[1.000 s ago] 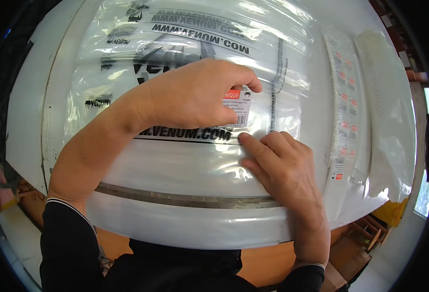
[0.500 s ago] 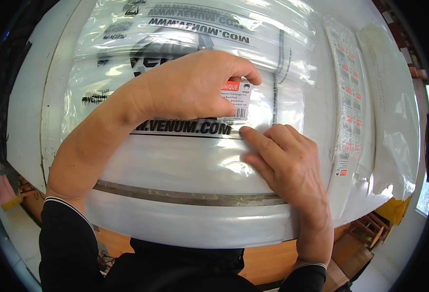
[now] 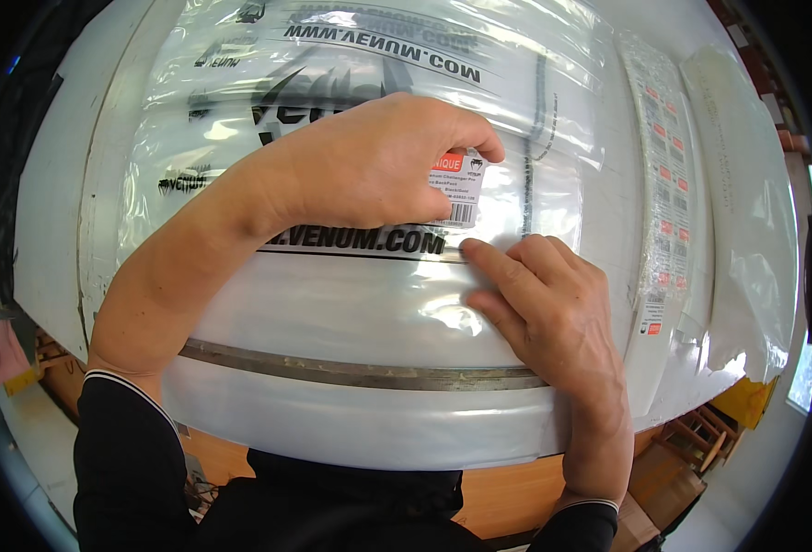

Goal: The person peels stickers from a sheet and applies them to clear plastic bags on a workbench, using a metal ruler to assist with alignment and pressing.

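A small white label (image 3: 461, 189) with a red block and a barcode lies on a clear plastic bag (image 3: 507, 207) with black print. My left hand (image 3: 378, 166) rests over the label's left part, thumb near its lower edge and a finger at its upper right corner. These fingers are spread apart around the label; the others are hidden beneath the hand. Just below and to the right, my right hand (image 3: 544, 294) touches the bag with its index fingertip. Its thumb stands apart from that finger, and nothing shows in its grasp.
More clear printed bags (image 3: 378, 41) overlap beyond my hands. At the right lie a strip of similar labels (image 3: 668, 184) under clear plastic and a crumpled plastic sheet (image 3: 746, 212). A narrow metal strip (image 3: 360, 374) crosses the near side. Cardboard boxes (image 3: 663, 483) stand at lower right.
The label, the bag's print and both hands appear slightly farther right, and the surroundings shift a little too. Hand poses stay nearly the same.
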`<state>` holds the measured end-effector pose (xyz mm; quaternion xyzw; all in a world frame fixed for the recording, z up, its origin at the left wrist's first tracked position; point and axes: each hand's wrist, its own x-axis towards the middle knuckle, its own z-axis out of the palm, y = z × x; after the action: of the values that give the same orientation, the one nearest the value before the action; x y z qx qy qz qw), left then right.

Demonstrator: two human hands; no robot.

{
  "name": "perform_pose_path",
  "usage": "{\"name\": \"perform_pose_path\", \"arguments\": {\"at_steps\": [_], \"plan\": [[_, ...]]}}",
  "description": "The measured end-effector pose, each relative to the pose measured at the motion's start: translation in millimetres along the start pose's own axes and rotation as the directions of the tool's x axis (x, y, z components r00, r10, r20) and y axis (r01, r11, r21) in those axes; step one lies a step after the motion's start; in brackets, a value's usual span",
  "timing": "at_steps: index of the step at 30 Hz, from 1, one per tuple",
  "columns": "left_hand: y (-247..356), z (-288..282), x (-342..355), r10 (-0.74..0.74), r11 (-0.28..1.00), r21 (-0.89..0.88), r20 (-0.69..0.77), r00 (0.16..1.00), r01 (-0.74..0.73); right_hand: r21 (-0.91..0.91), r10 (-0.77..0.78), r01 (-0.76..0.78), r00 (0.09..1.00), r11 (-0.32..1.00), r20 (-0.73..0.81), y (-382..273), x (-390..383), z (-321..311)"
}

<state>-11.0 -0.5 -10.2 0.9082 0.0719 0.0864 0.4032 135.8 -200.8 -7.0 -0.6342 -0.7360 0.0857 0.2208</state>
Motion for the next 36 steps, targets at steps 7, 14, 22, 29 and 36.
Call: {"name": "perform_pose_path", "arguments": {"at_steps": [7,14,22,29,36], "plan": [[-0.7,0.4,-1.7,-0.004,1.000,0.017,0.001,1.000,0.004,0.005,-0.003,0.003,1.000,1.000,0.006,-1.0,1.2,-0.3],[5.1,-0.9,-0.5,-0.032,0.999,0.002,0.033,0.999,0.032,0.002,0.007,-0.007,1.000,1.000,0.019,-0.2,0.0,0.0],[4.0,2.7,-1.1,-0.027,0.999,0.033,-0.007,1.000,0.027,-0.033,0.031,-0.030,0.999,0.999,0.041,-3.2,2.9,0.8],[17.1,11.0,-7.5,-0.036,0.979,0.196,-0.064,0.997,0.048,-0.044,0.056,-0.055,0.998,0.998,0.018,-5.0,3.2,3.8],[35.6,7.3,-10.9,0.006,0.903,0.426,-0.152,0.988,0.060,-0.011,0.025,-0.025,1.000,1.000,-0.018,-3.5,0.2,4.4]]}}
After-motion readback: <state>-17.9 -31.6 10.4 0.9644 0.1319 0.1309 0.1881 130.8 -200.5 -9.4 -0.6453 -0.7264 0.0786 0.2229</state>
